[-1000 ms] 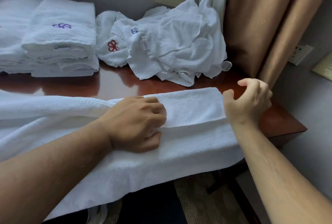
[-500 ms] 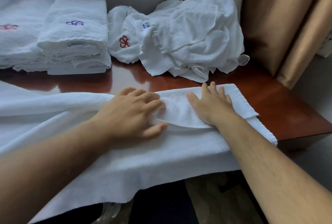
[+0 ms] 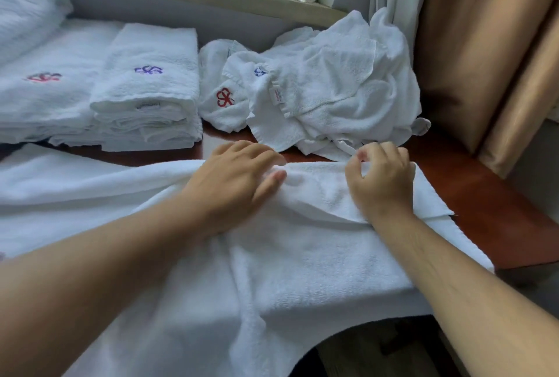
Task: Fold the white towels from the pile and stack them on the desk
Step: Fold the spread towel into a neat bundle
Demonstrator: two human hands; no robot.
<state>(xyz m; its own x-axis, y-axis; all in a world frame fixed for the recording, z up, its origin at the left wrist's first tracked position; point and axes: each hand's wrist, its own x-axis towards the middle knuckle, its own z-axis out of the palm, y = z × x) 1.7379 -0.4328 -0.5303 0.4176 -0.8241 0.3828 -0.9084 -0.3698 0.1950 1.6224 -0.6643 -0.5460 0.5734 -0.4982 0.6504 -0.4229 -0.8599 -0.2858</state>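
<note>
Towel (image 3: 302, 255): spread across desk (image 3: 484, 210) front edge. Right hand (image 3: 381, 183), flat a moment ago, now pinches its far edge; left hand (image 3: 236, 183) presses, fingers straight. Next fold likely starting.

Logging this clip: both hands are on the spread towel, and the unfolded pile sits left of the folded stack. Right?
Not quite. In the head view the unfolded pile sits right of the folded stack. Both the left hand and right hand are on the spread towel.
</note>
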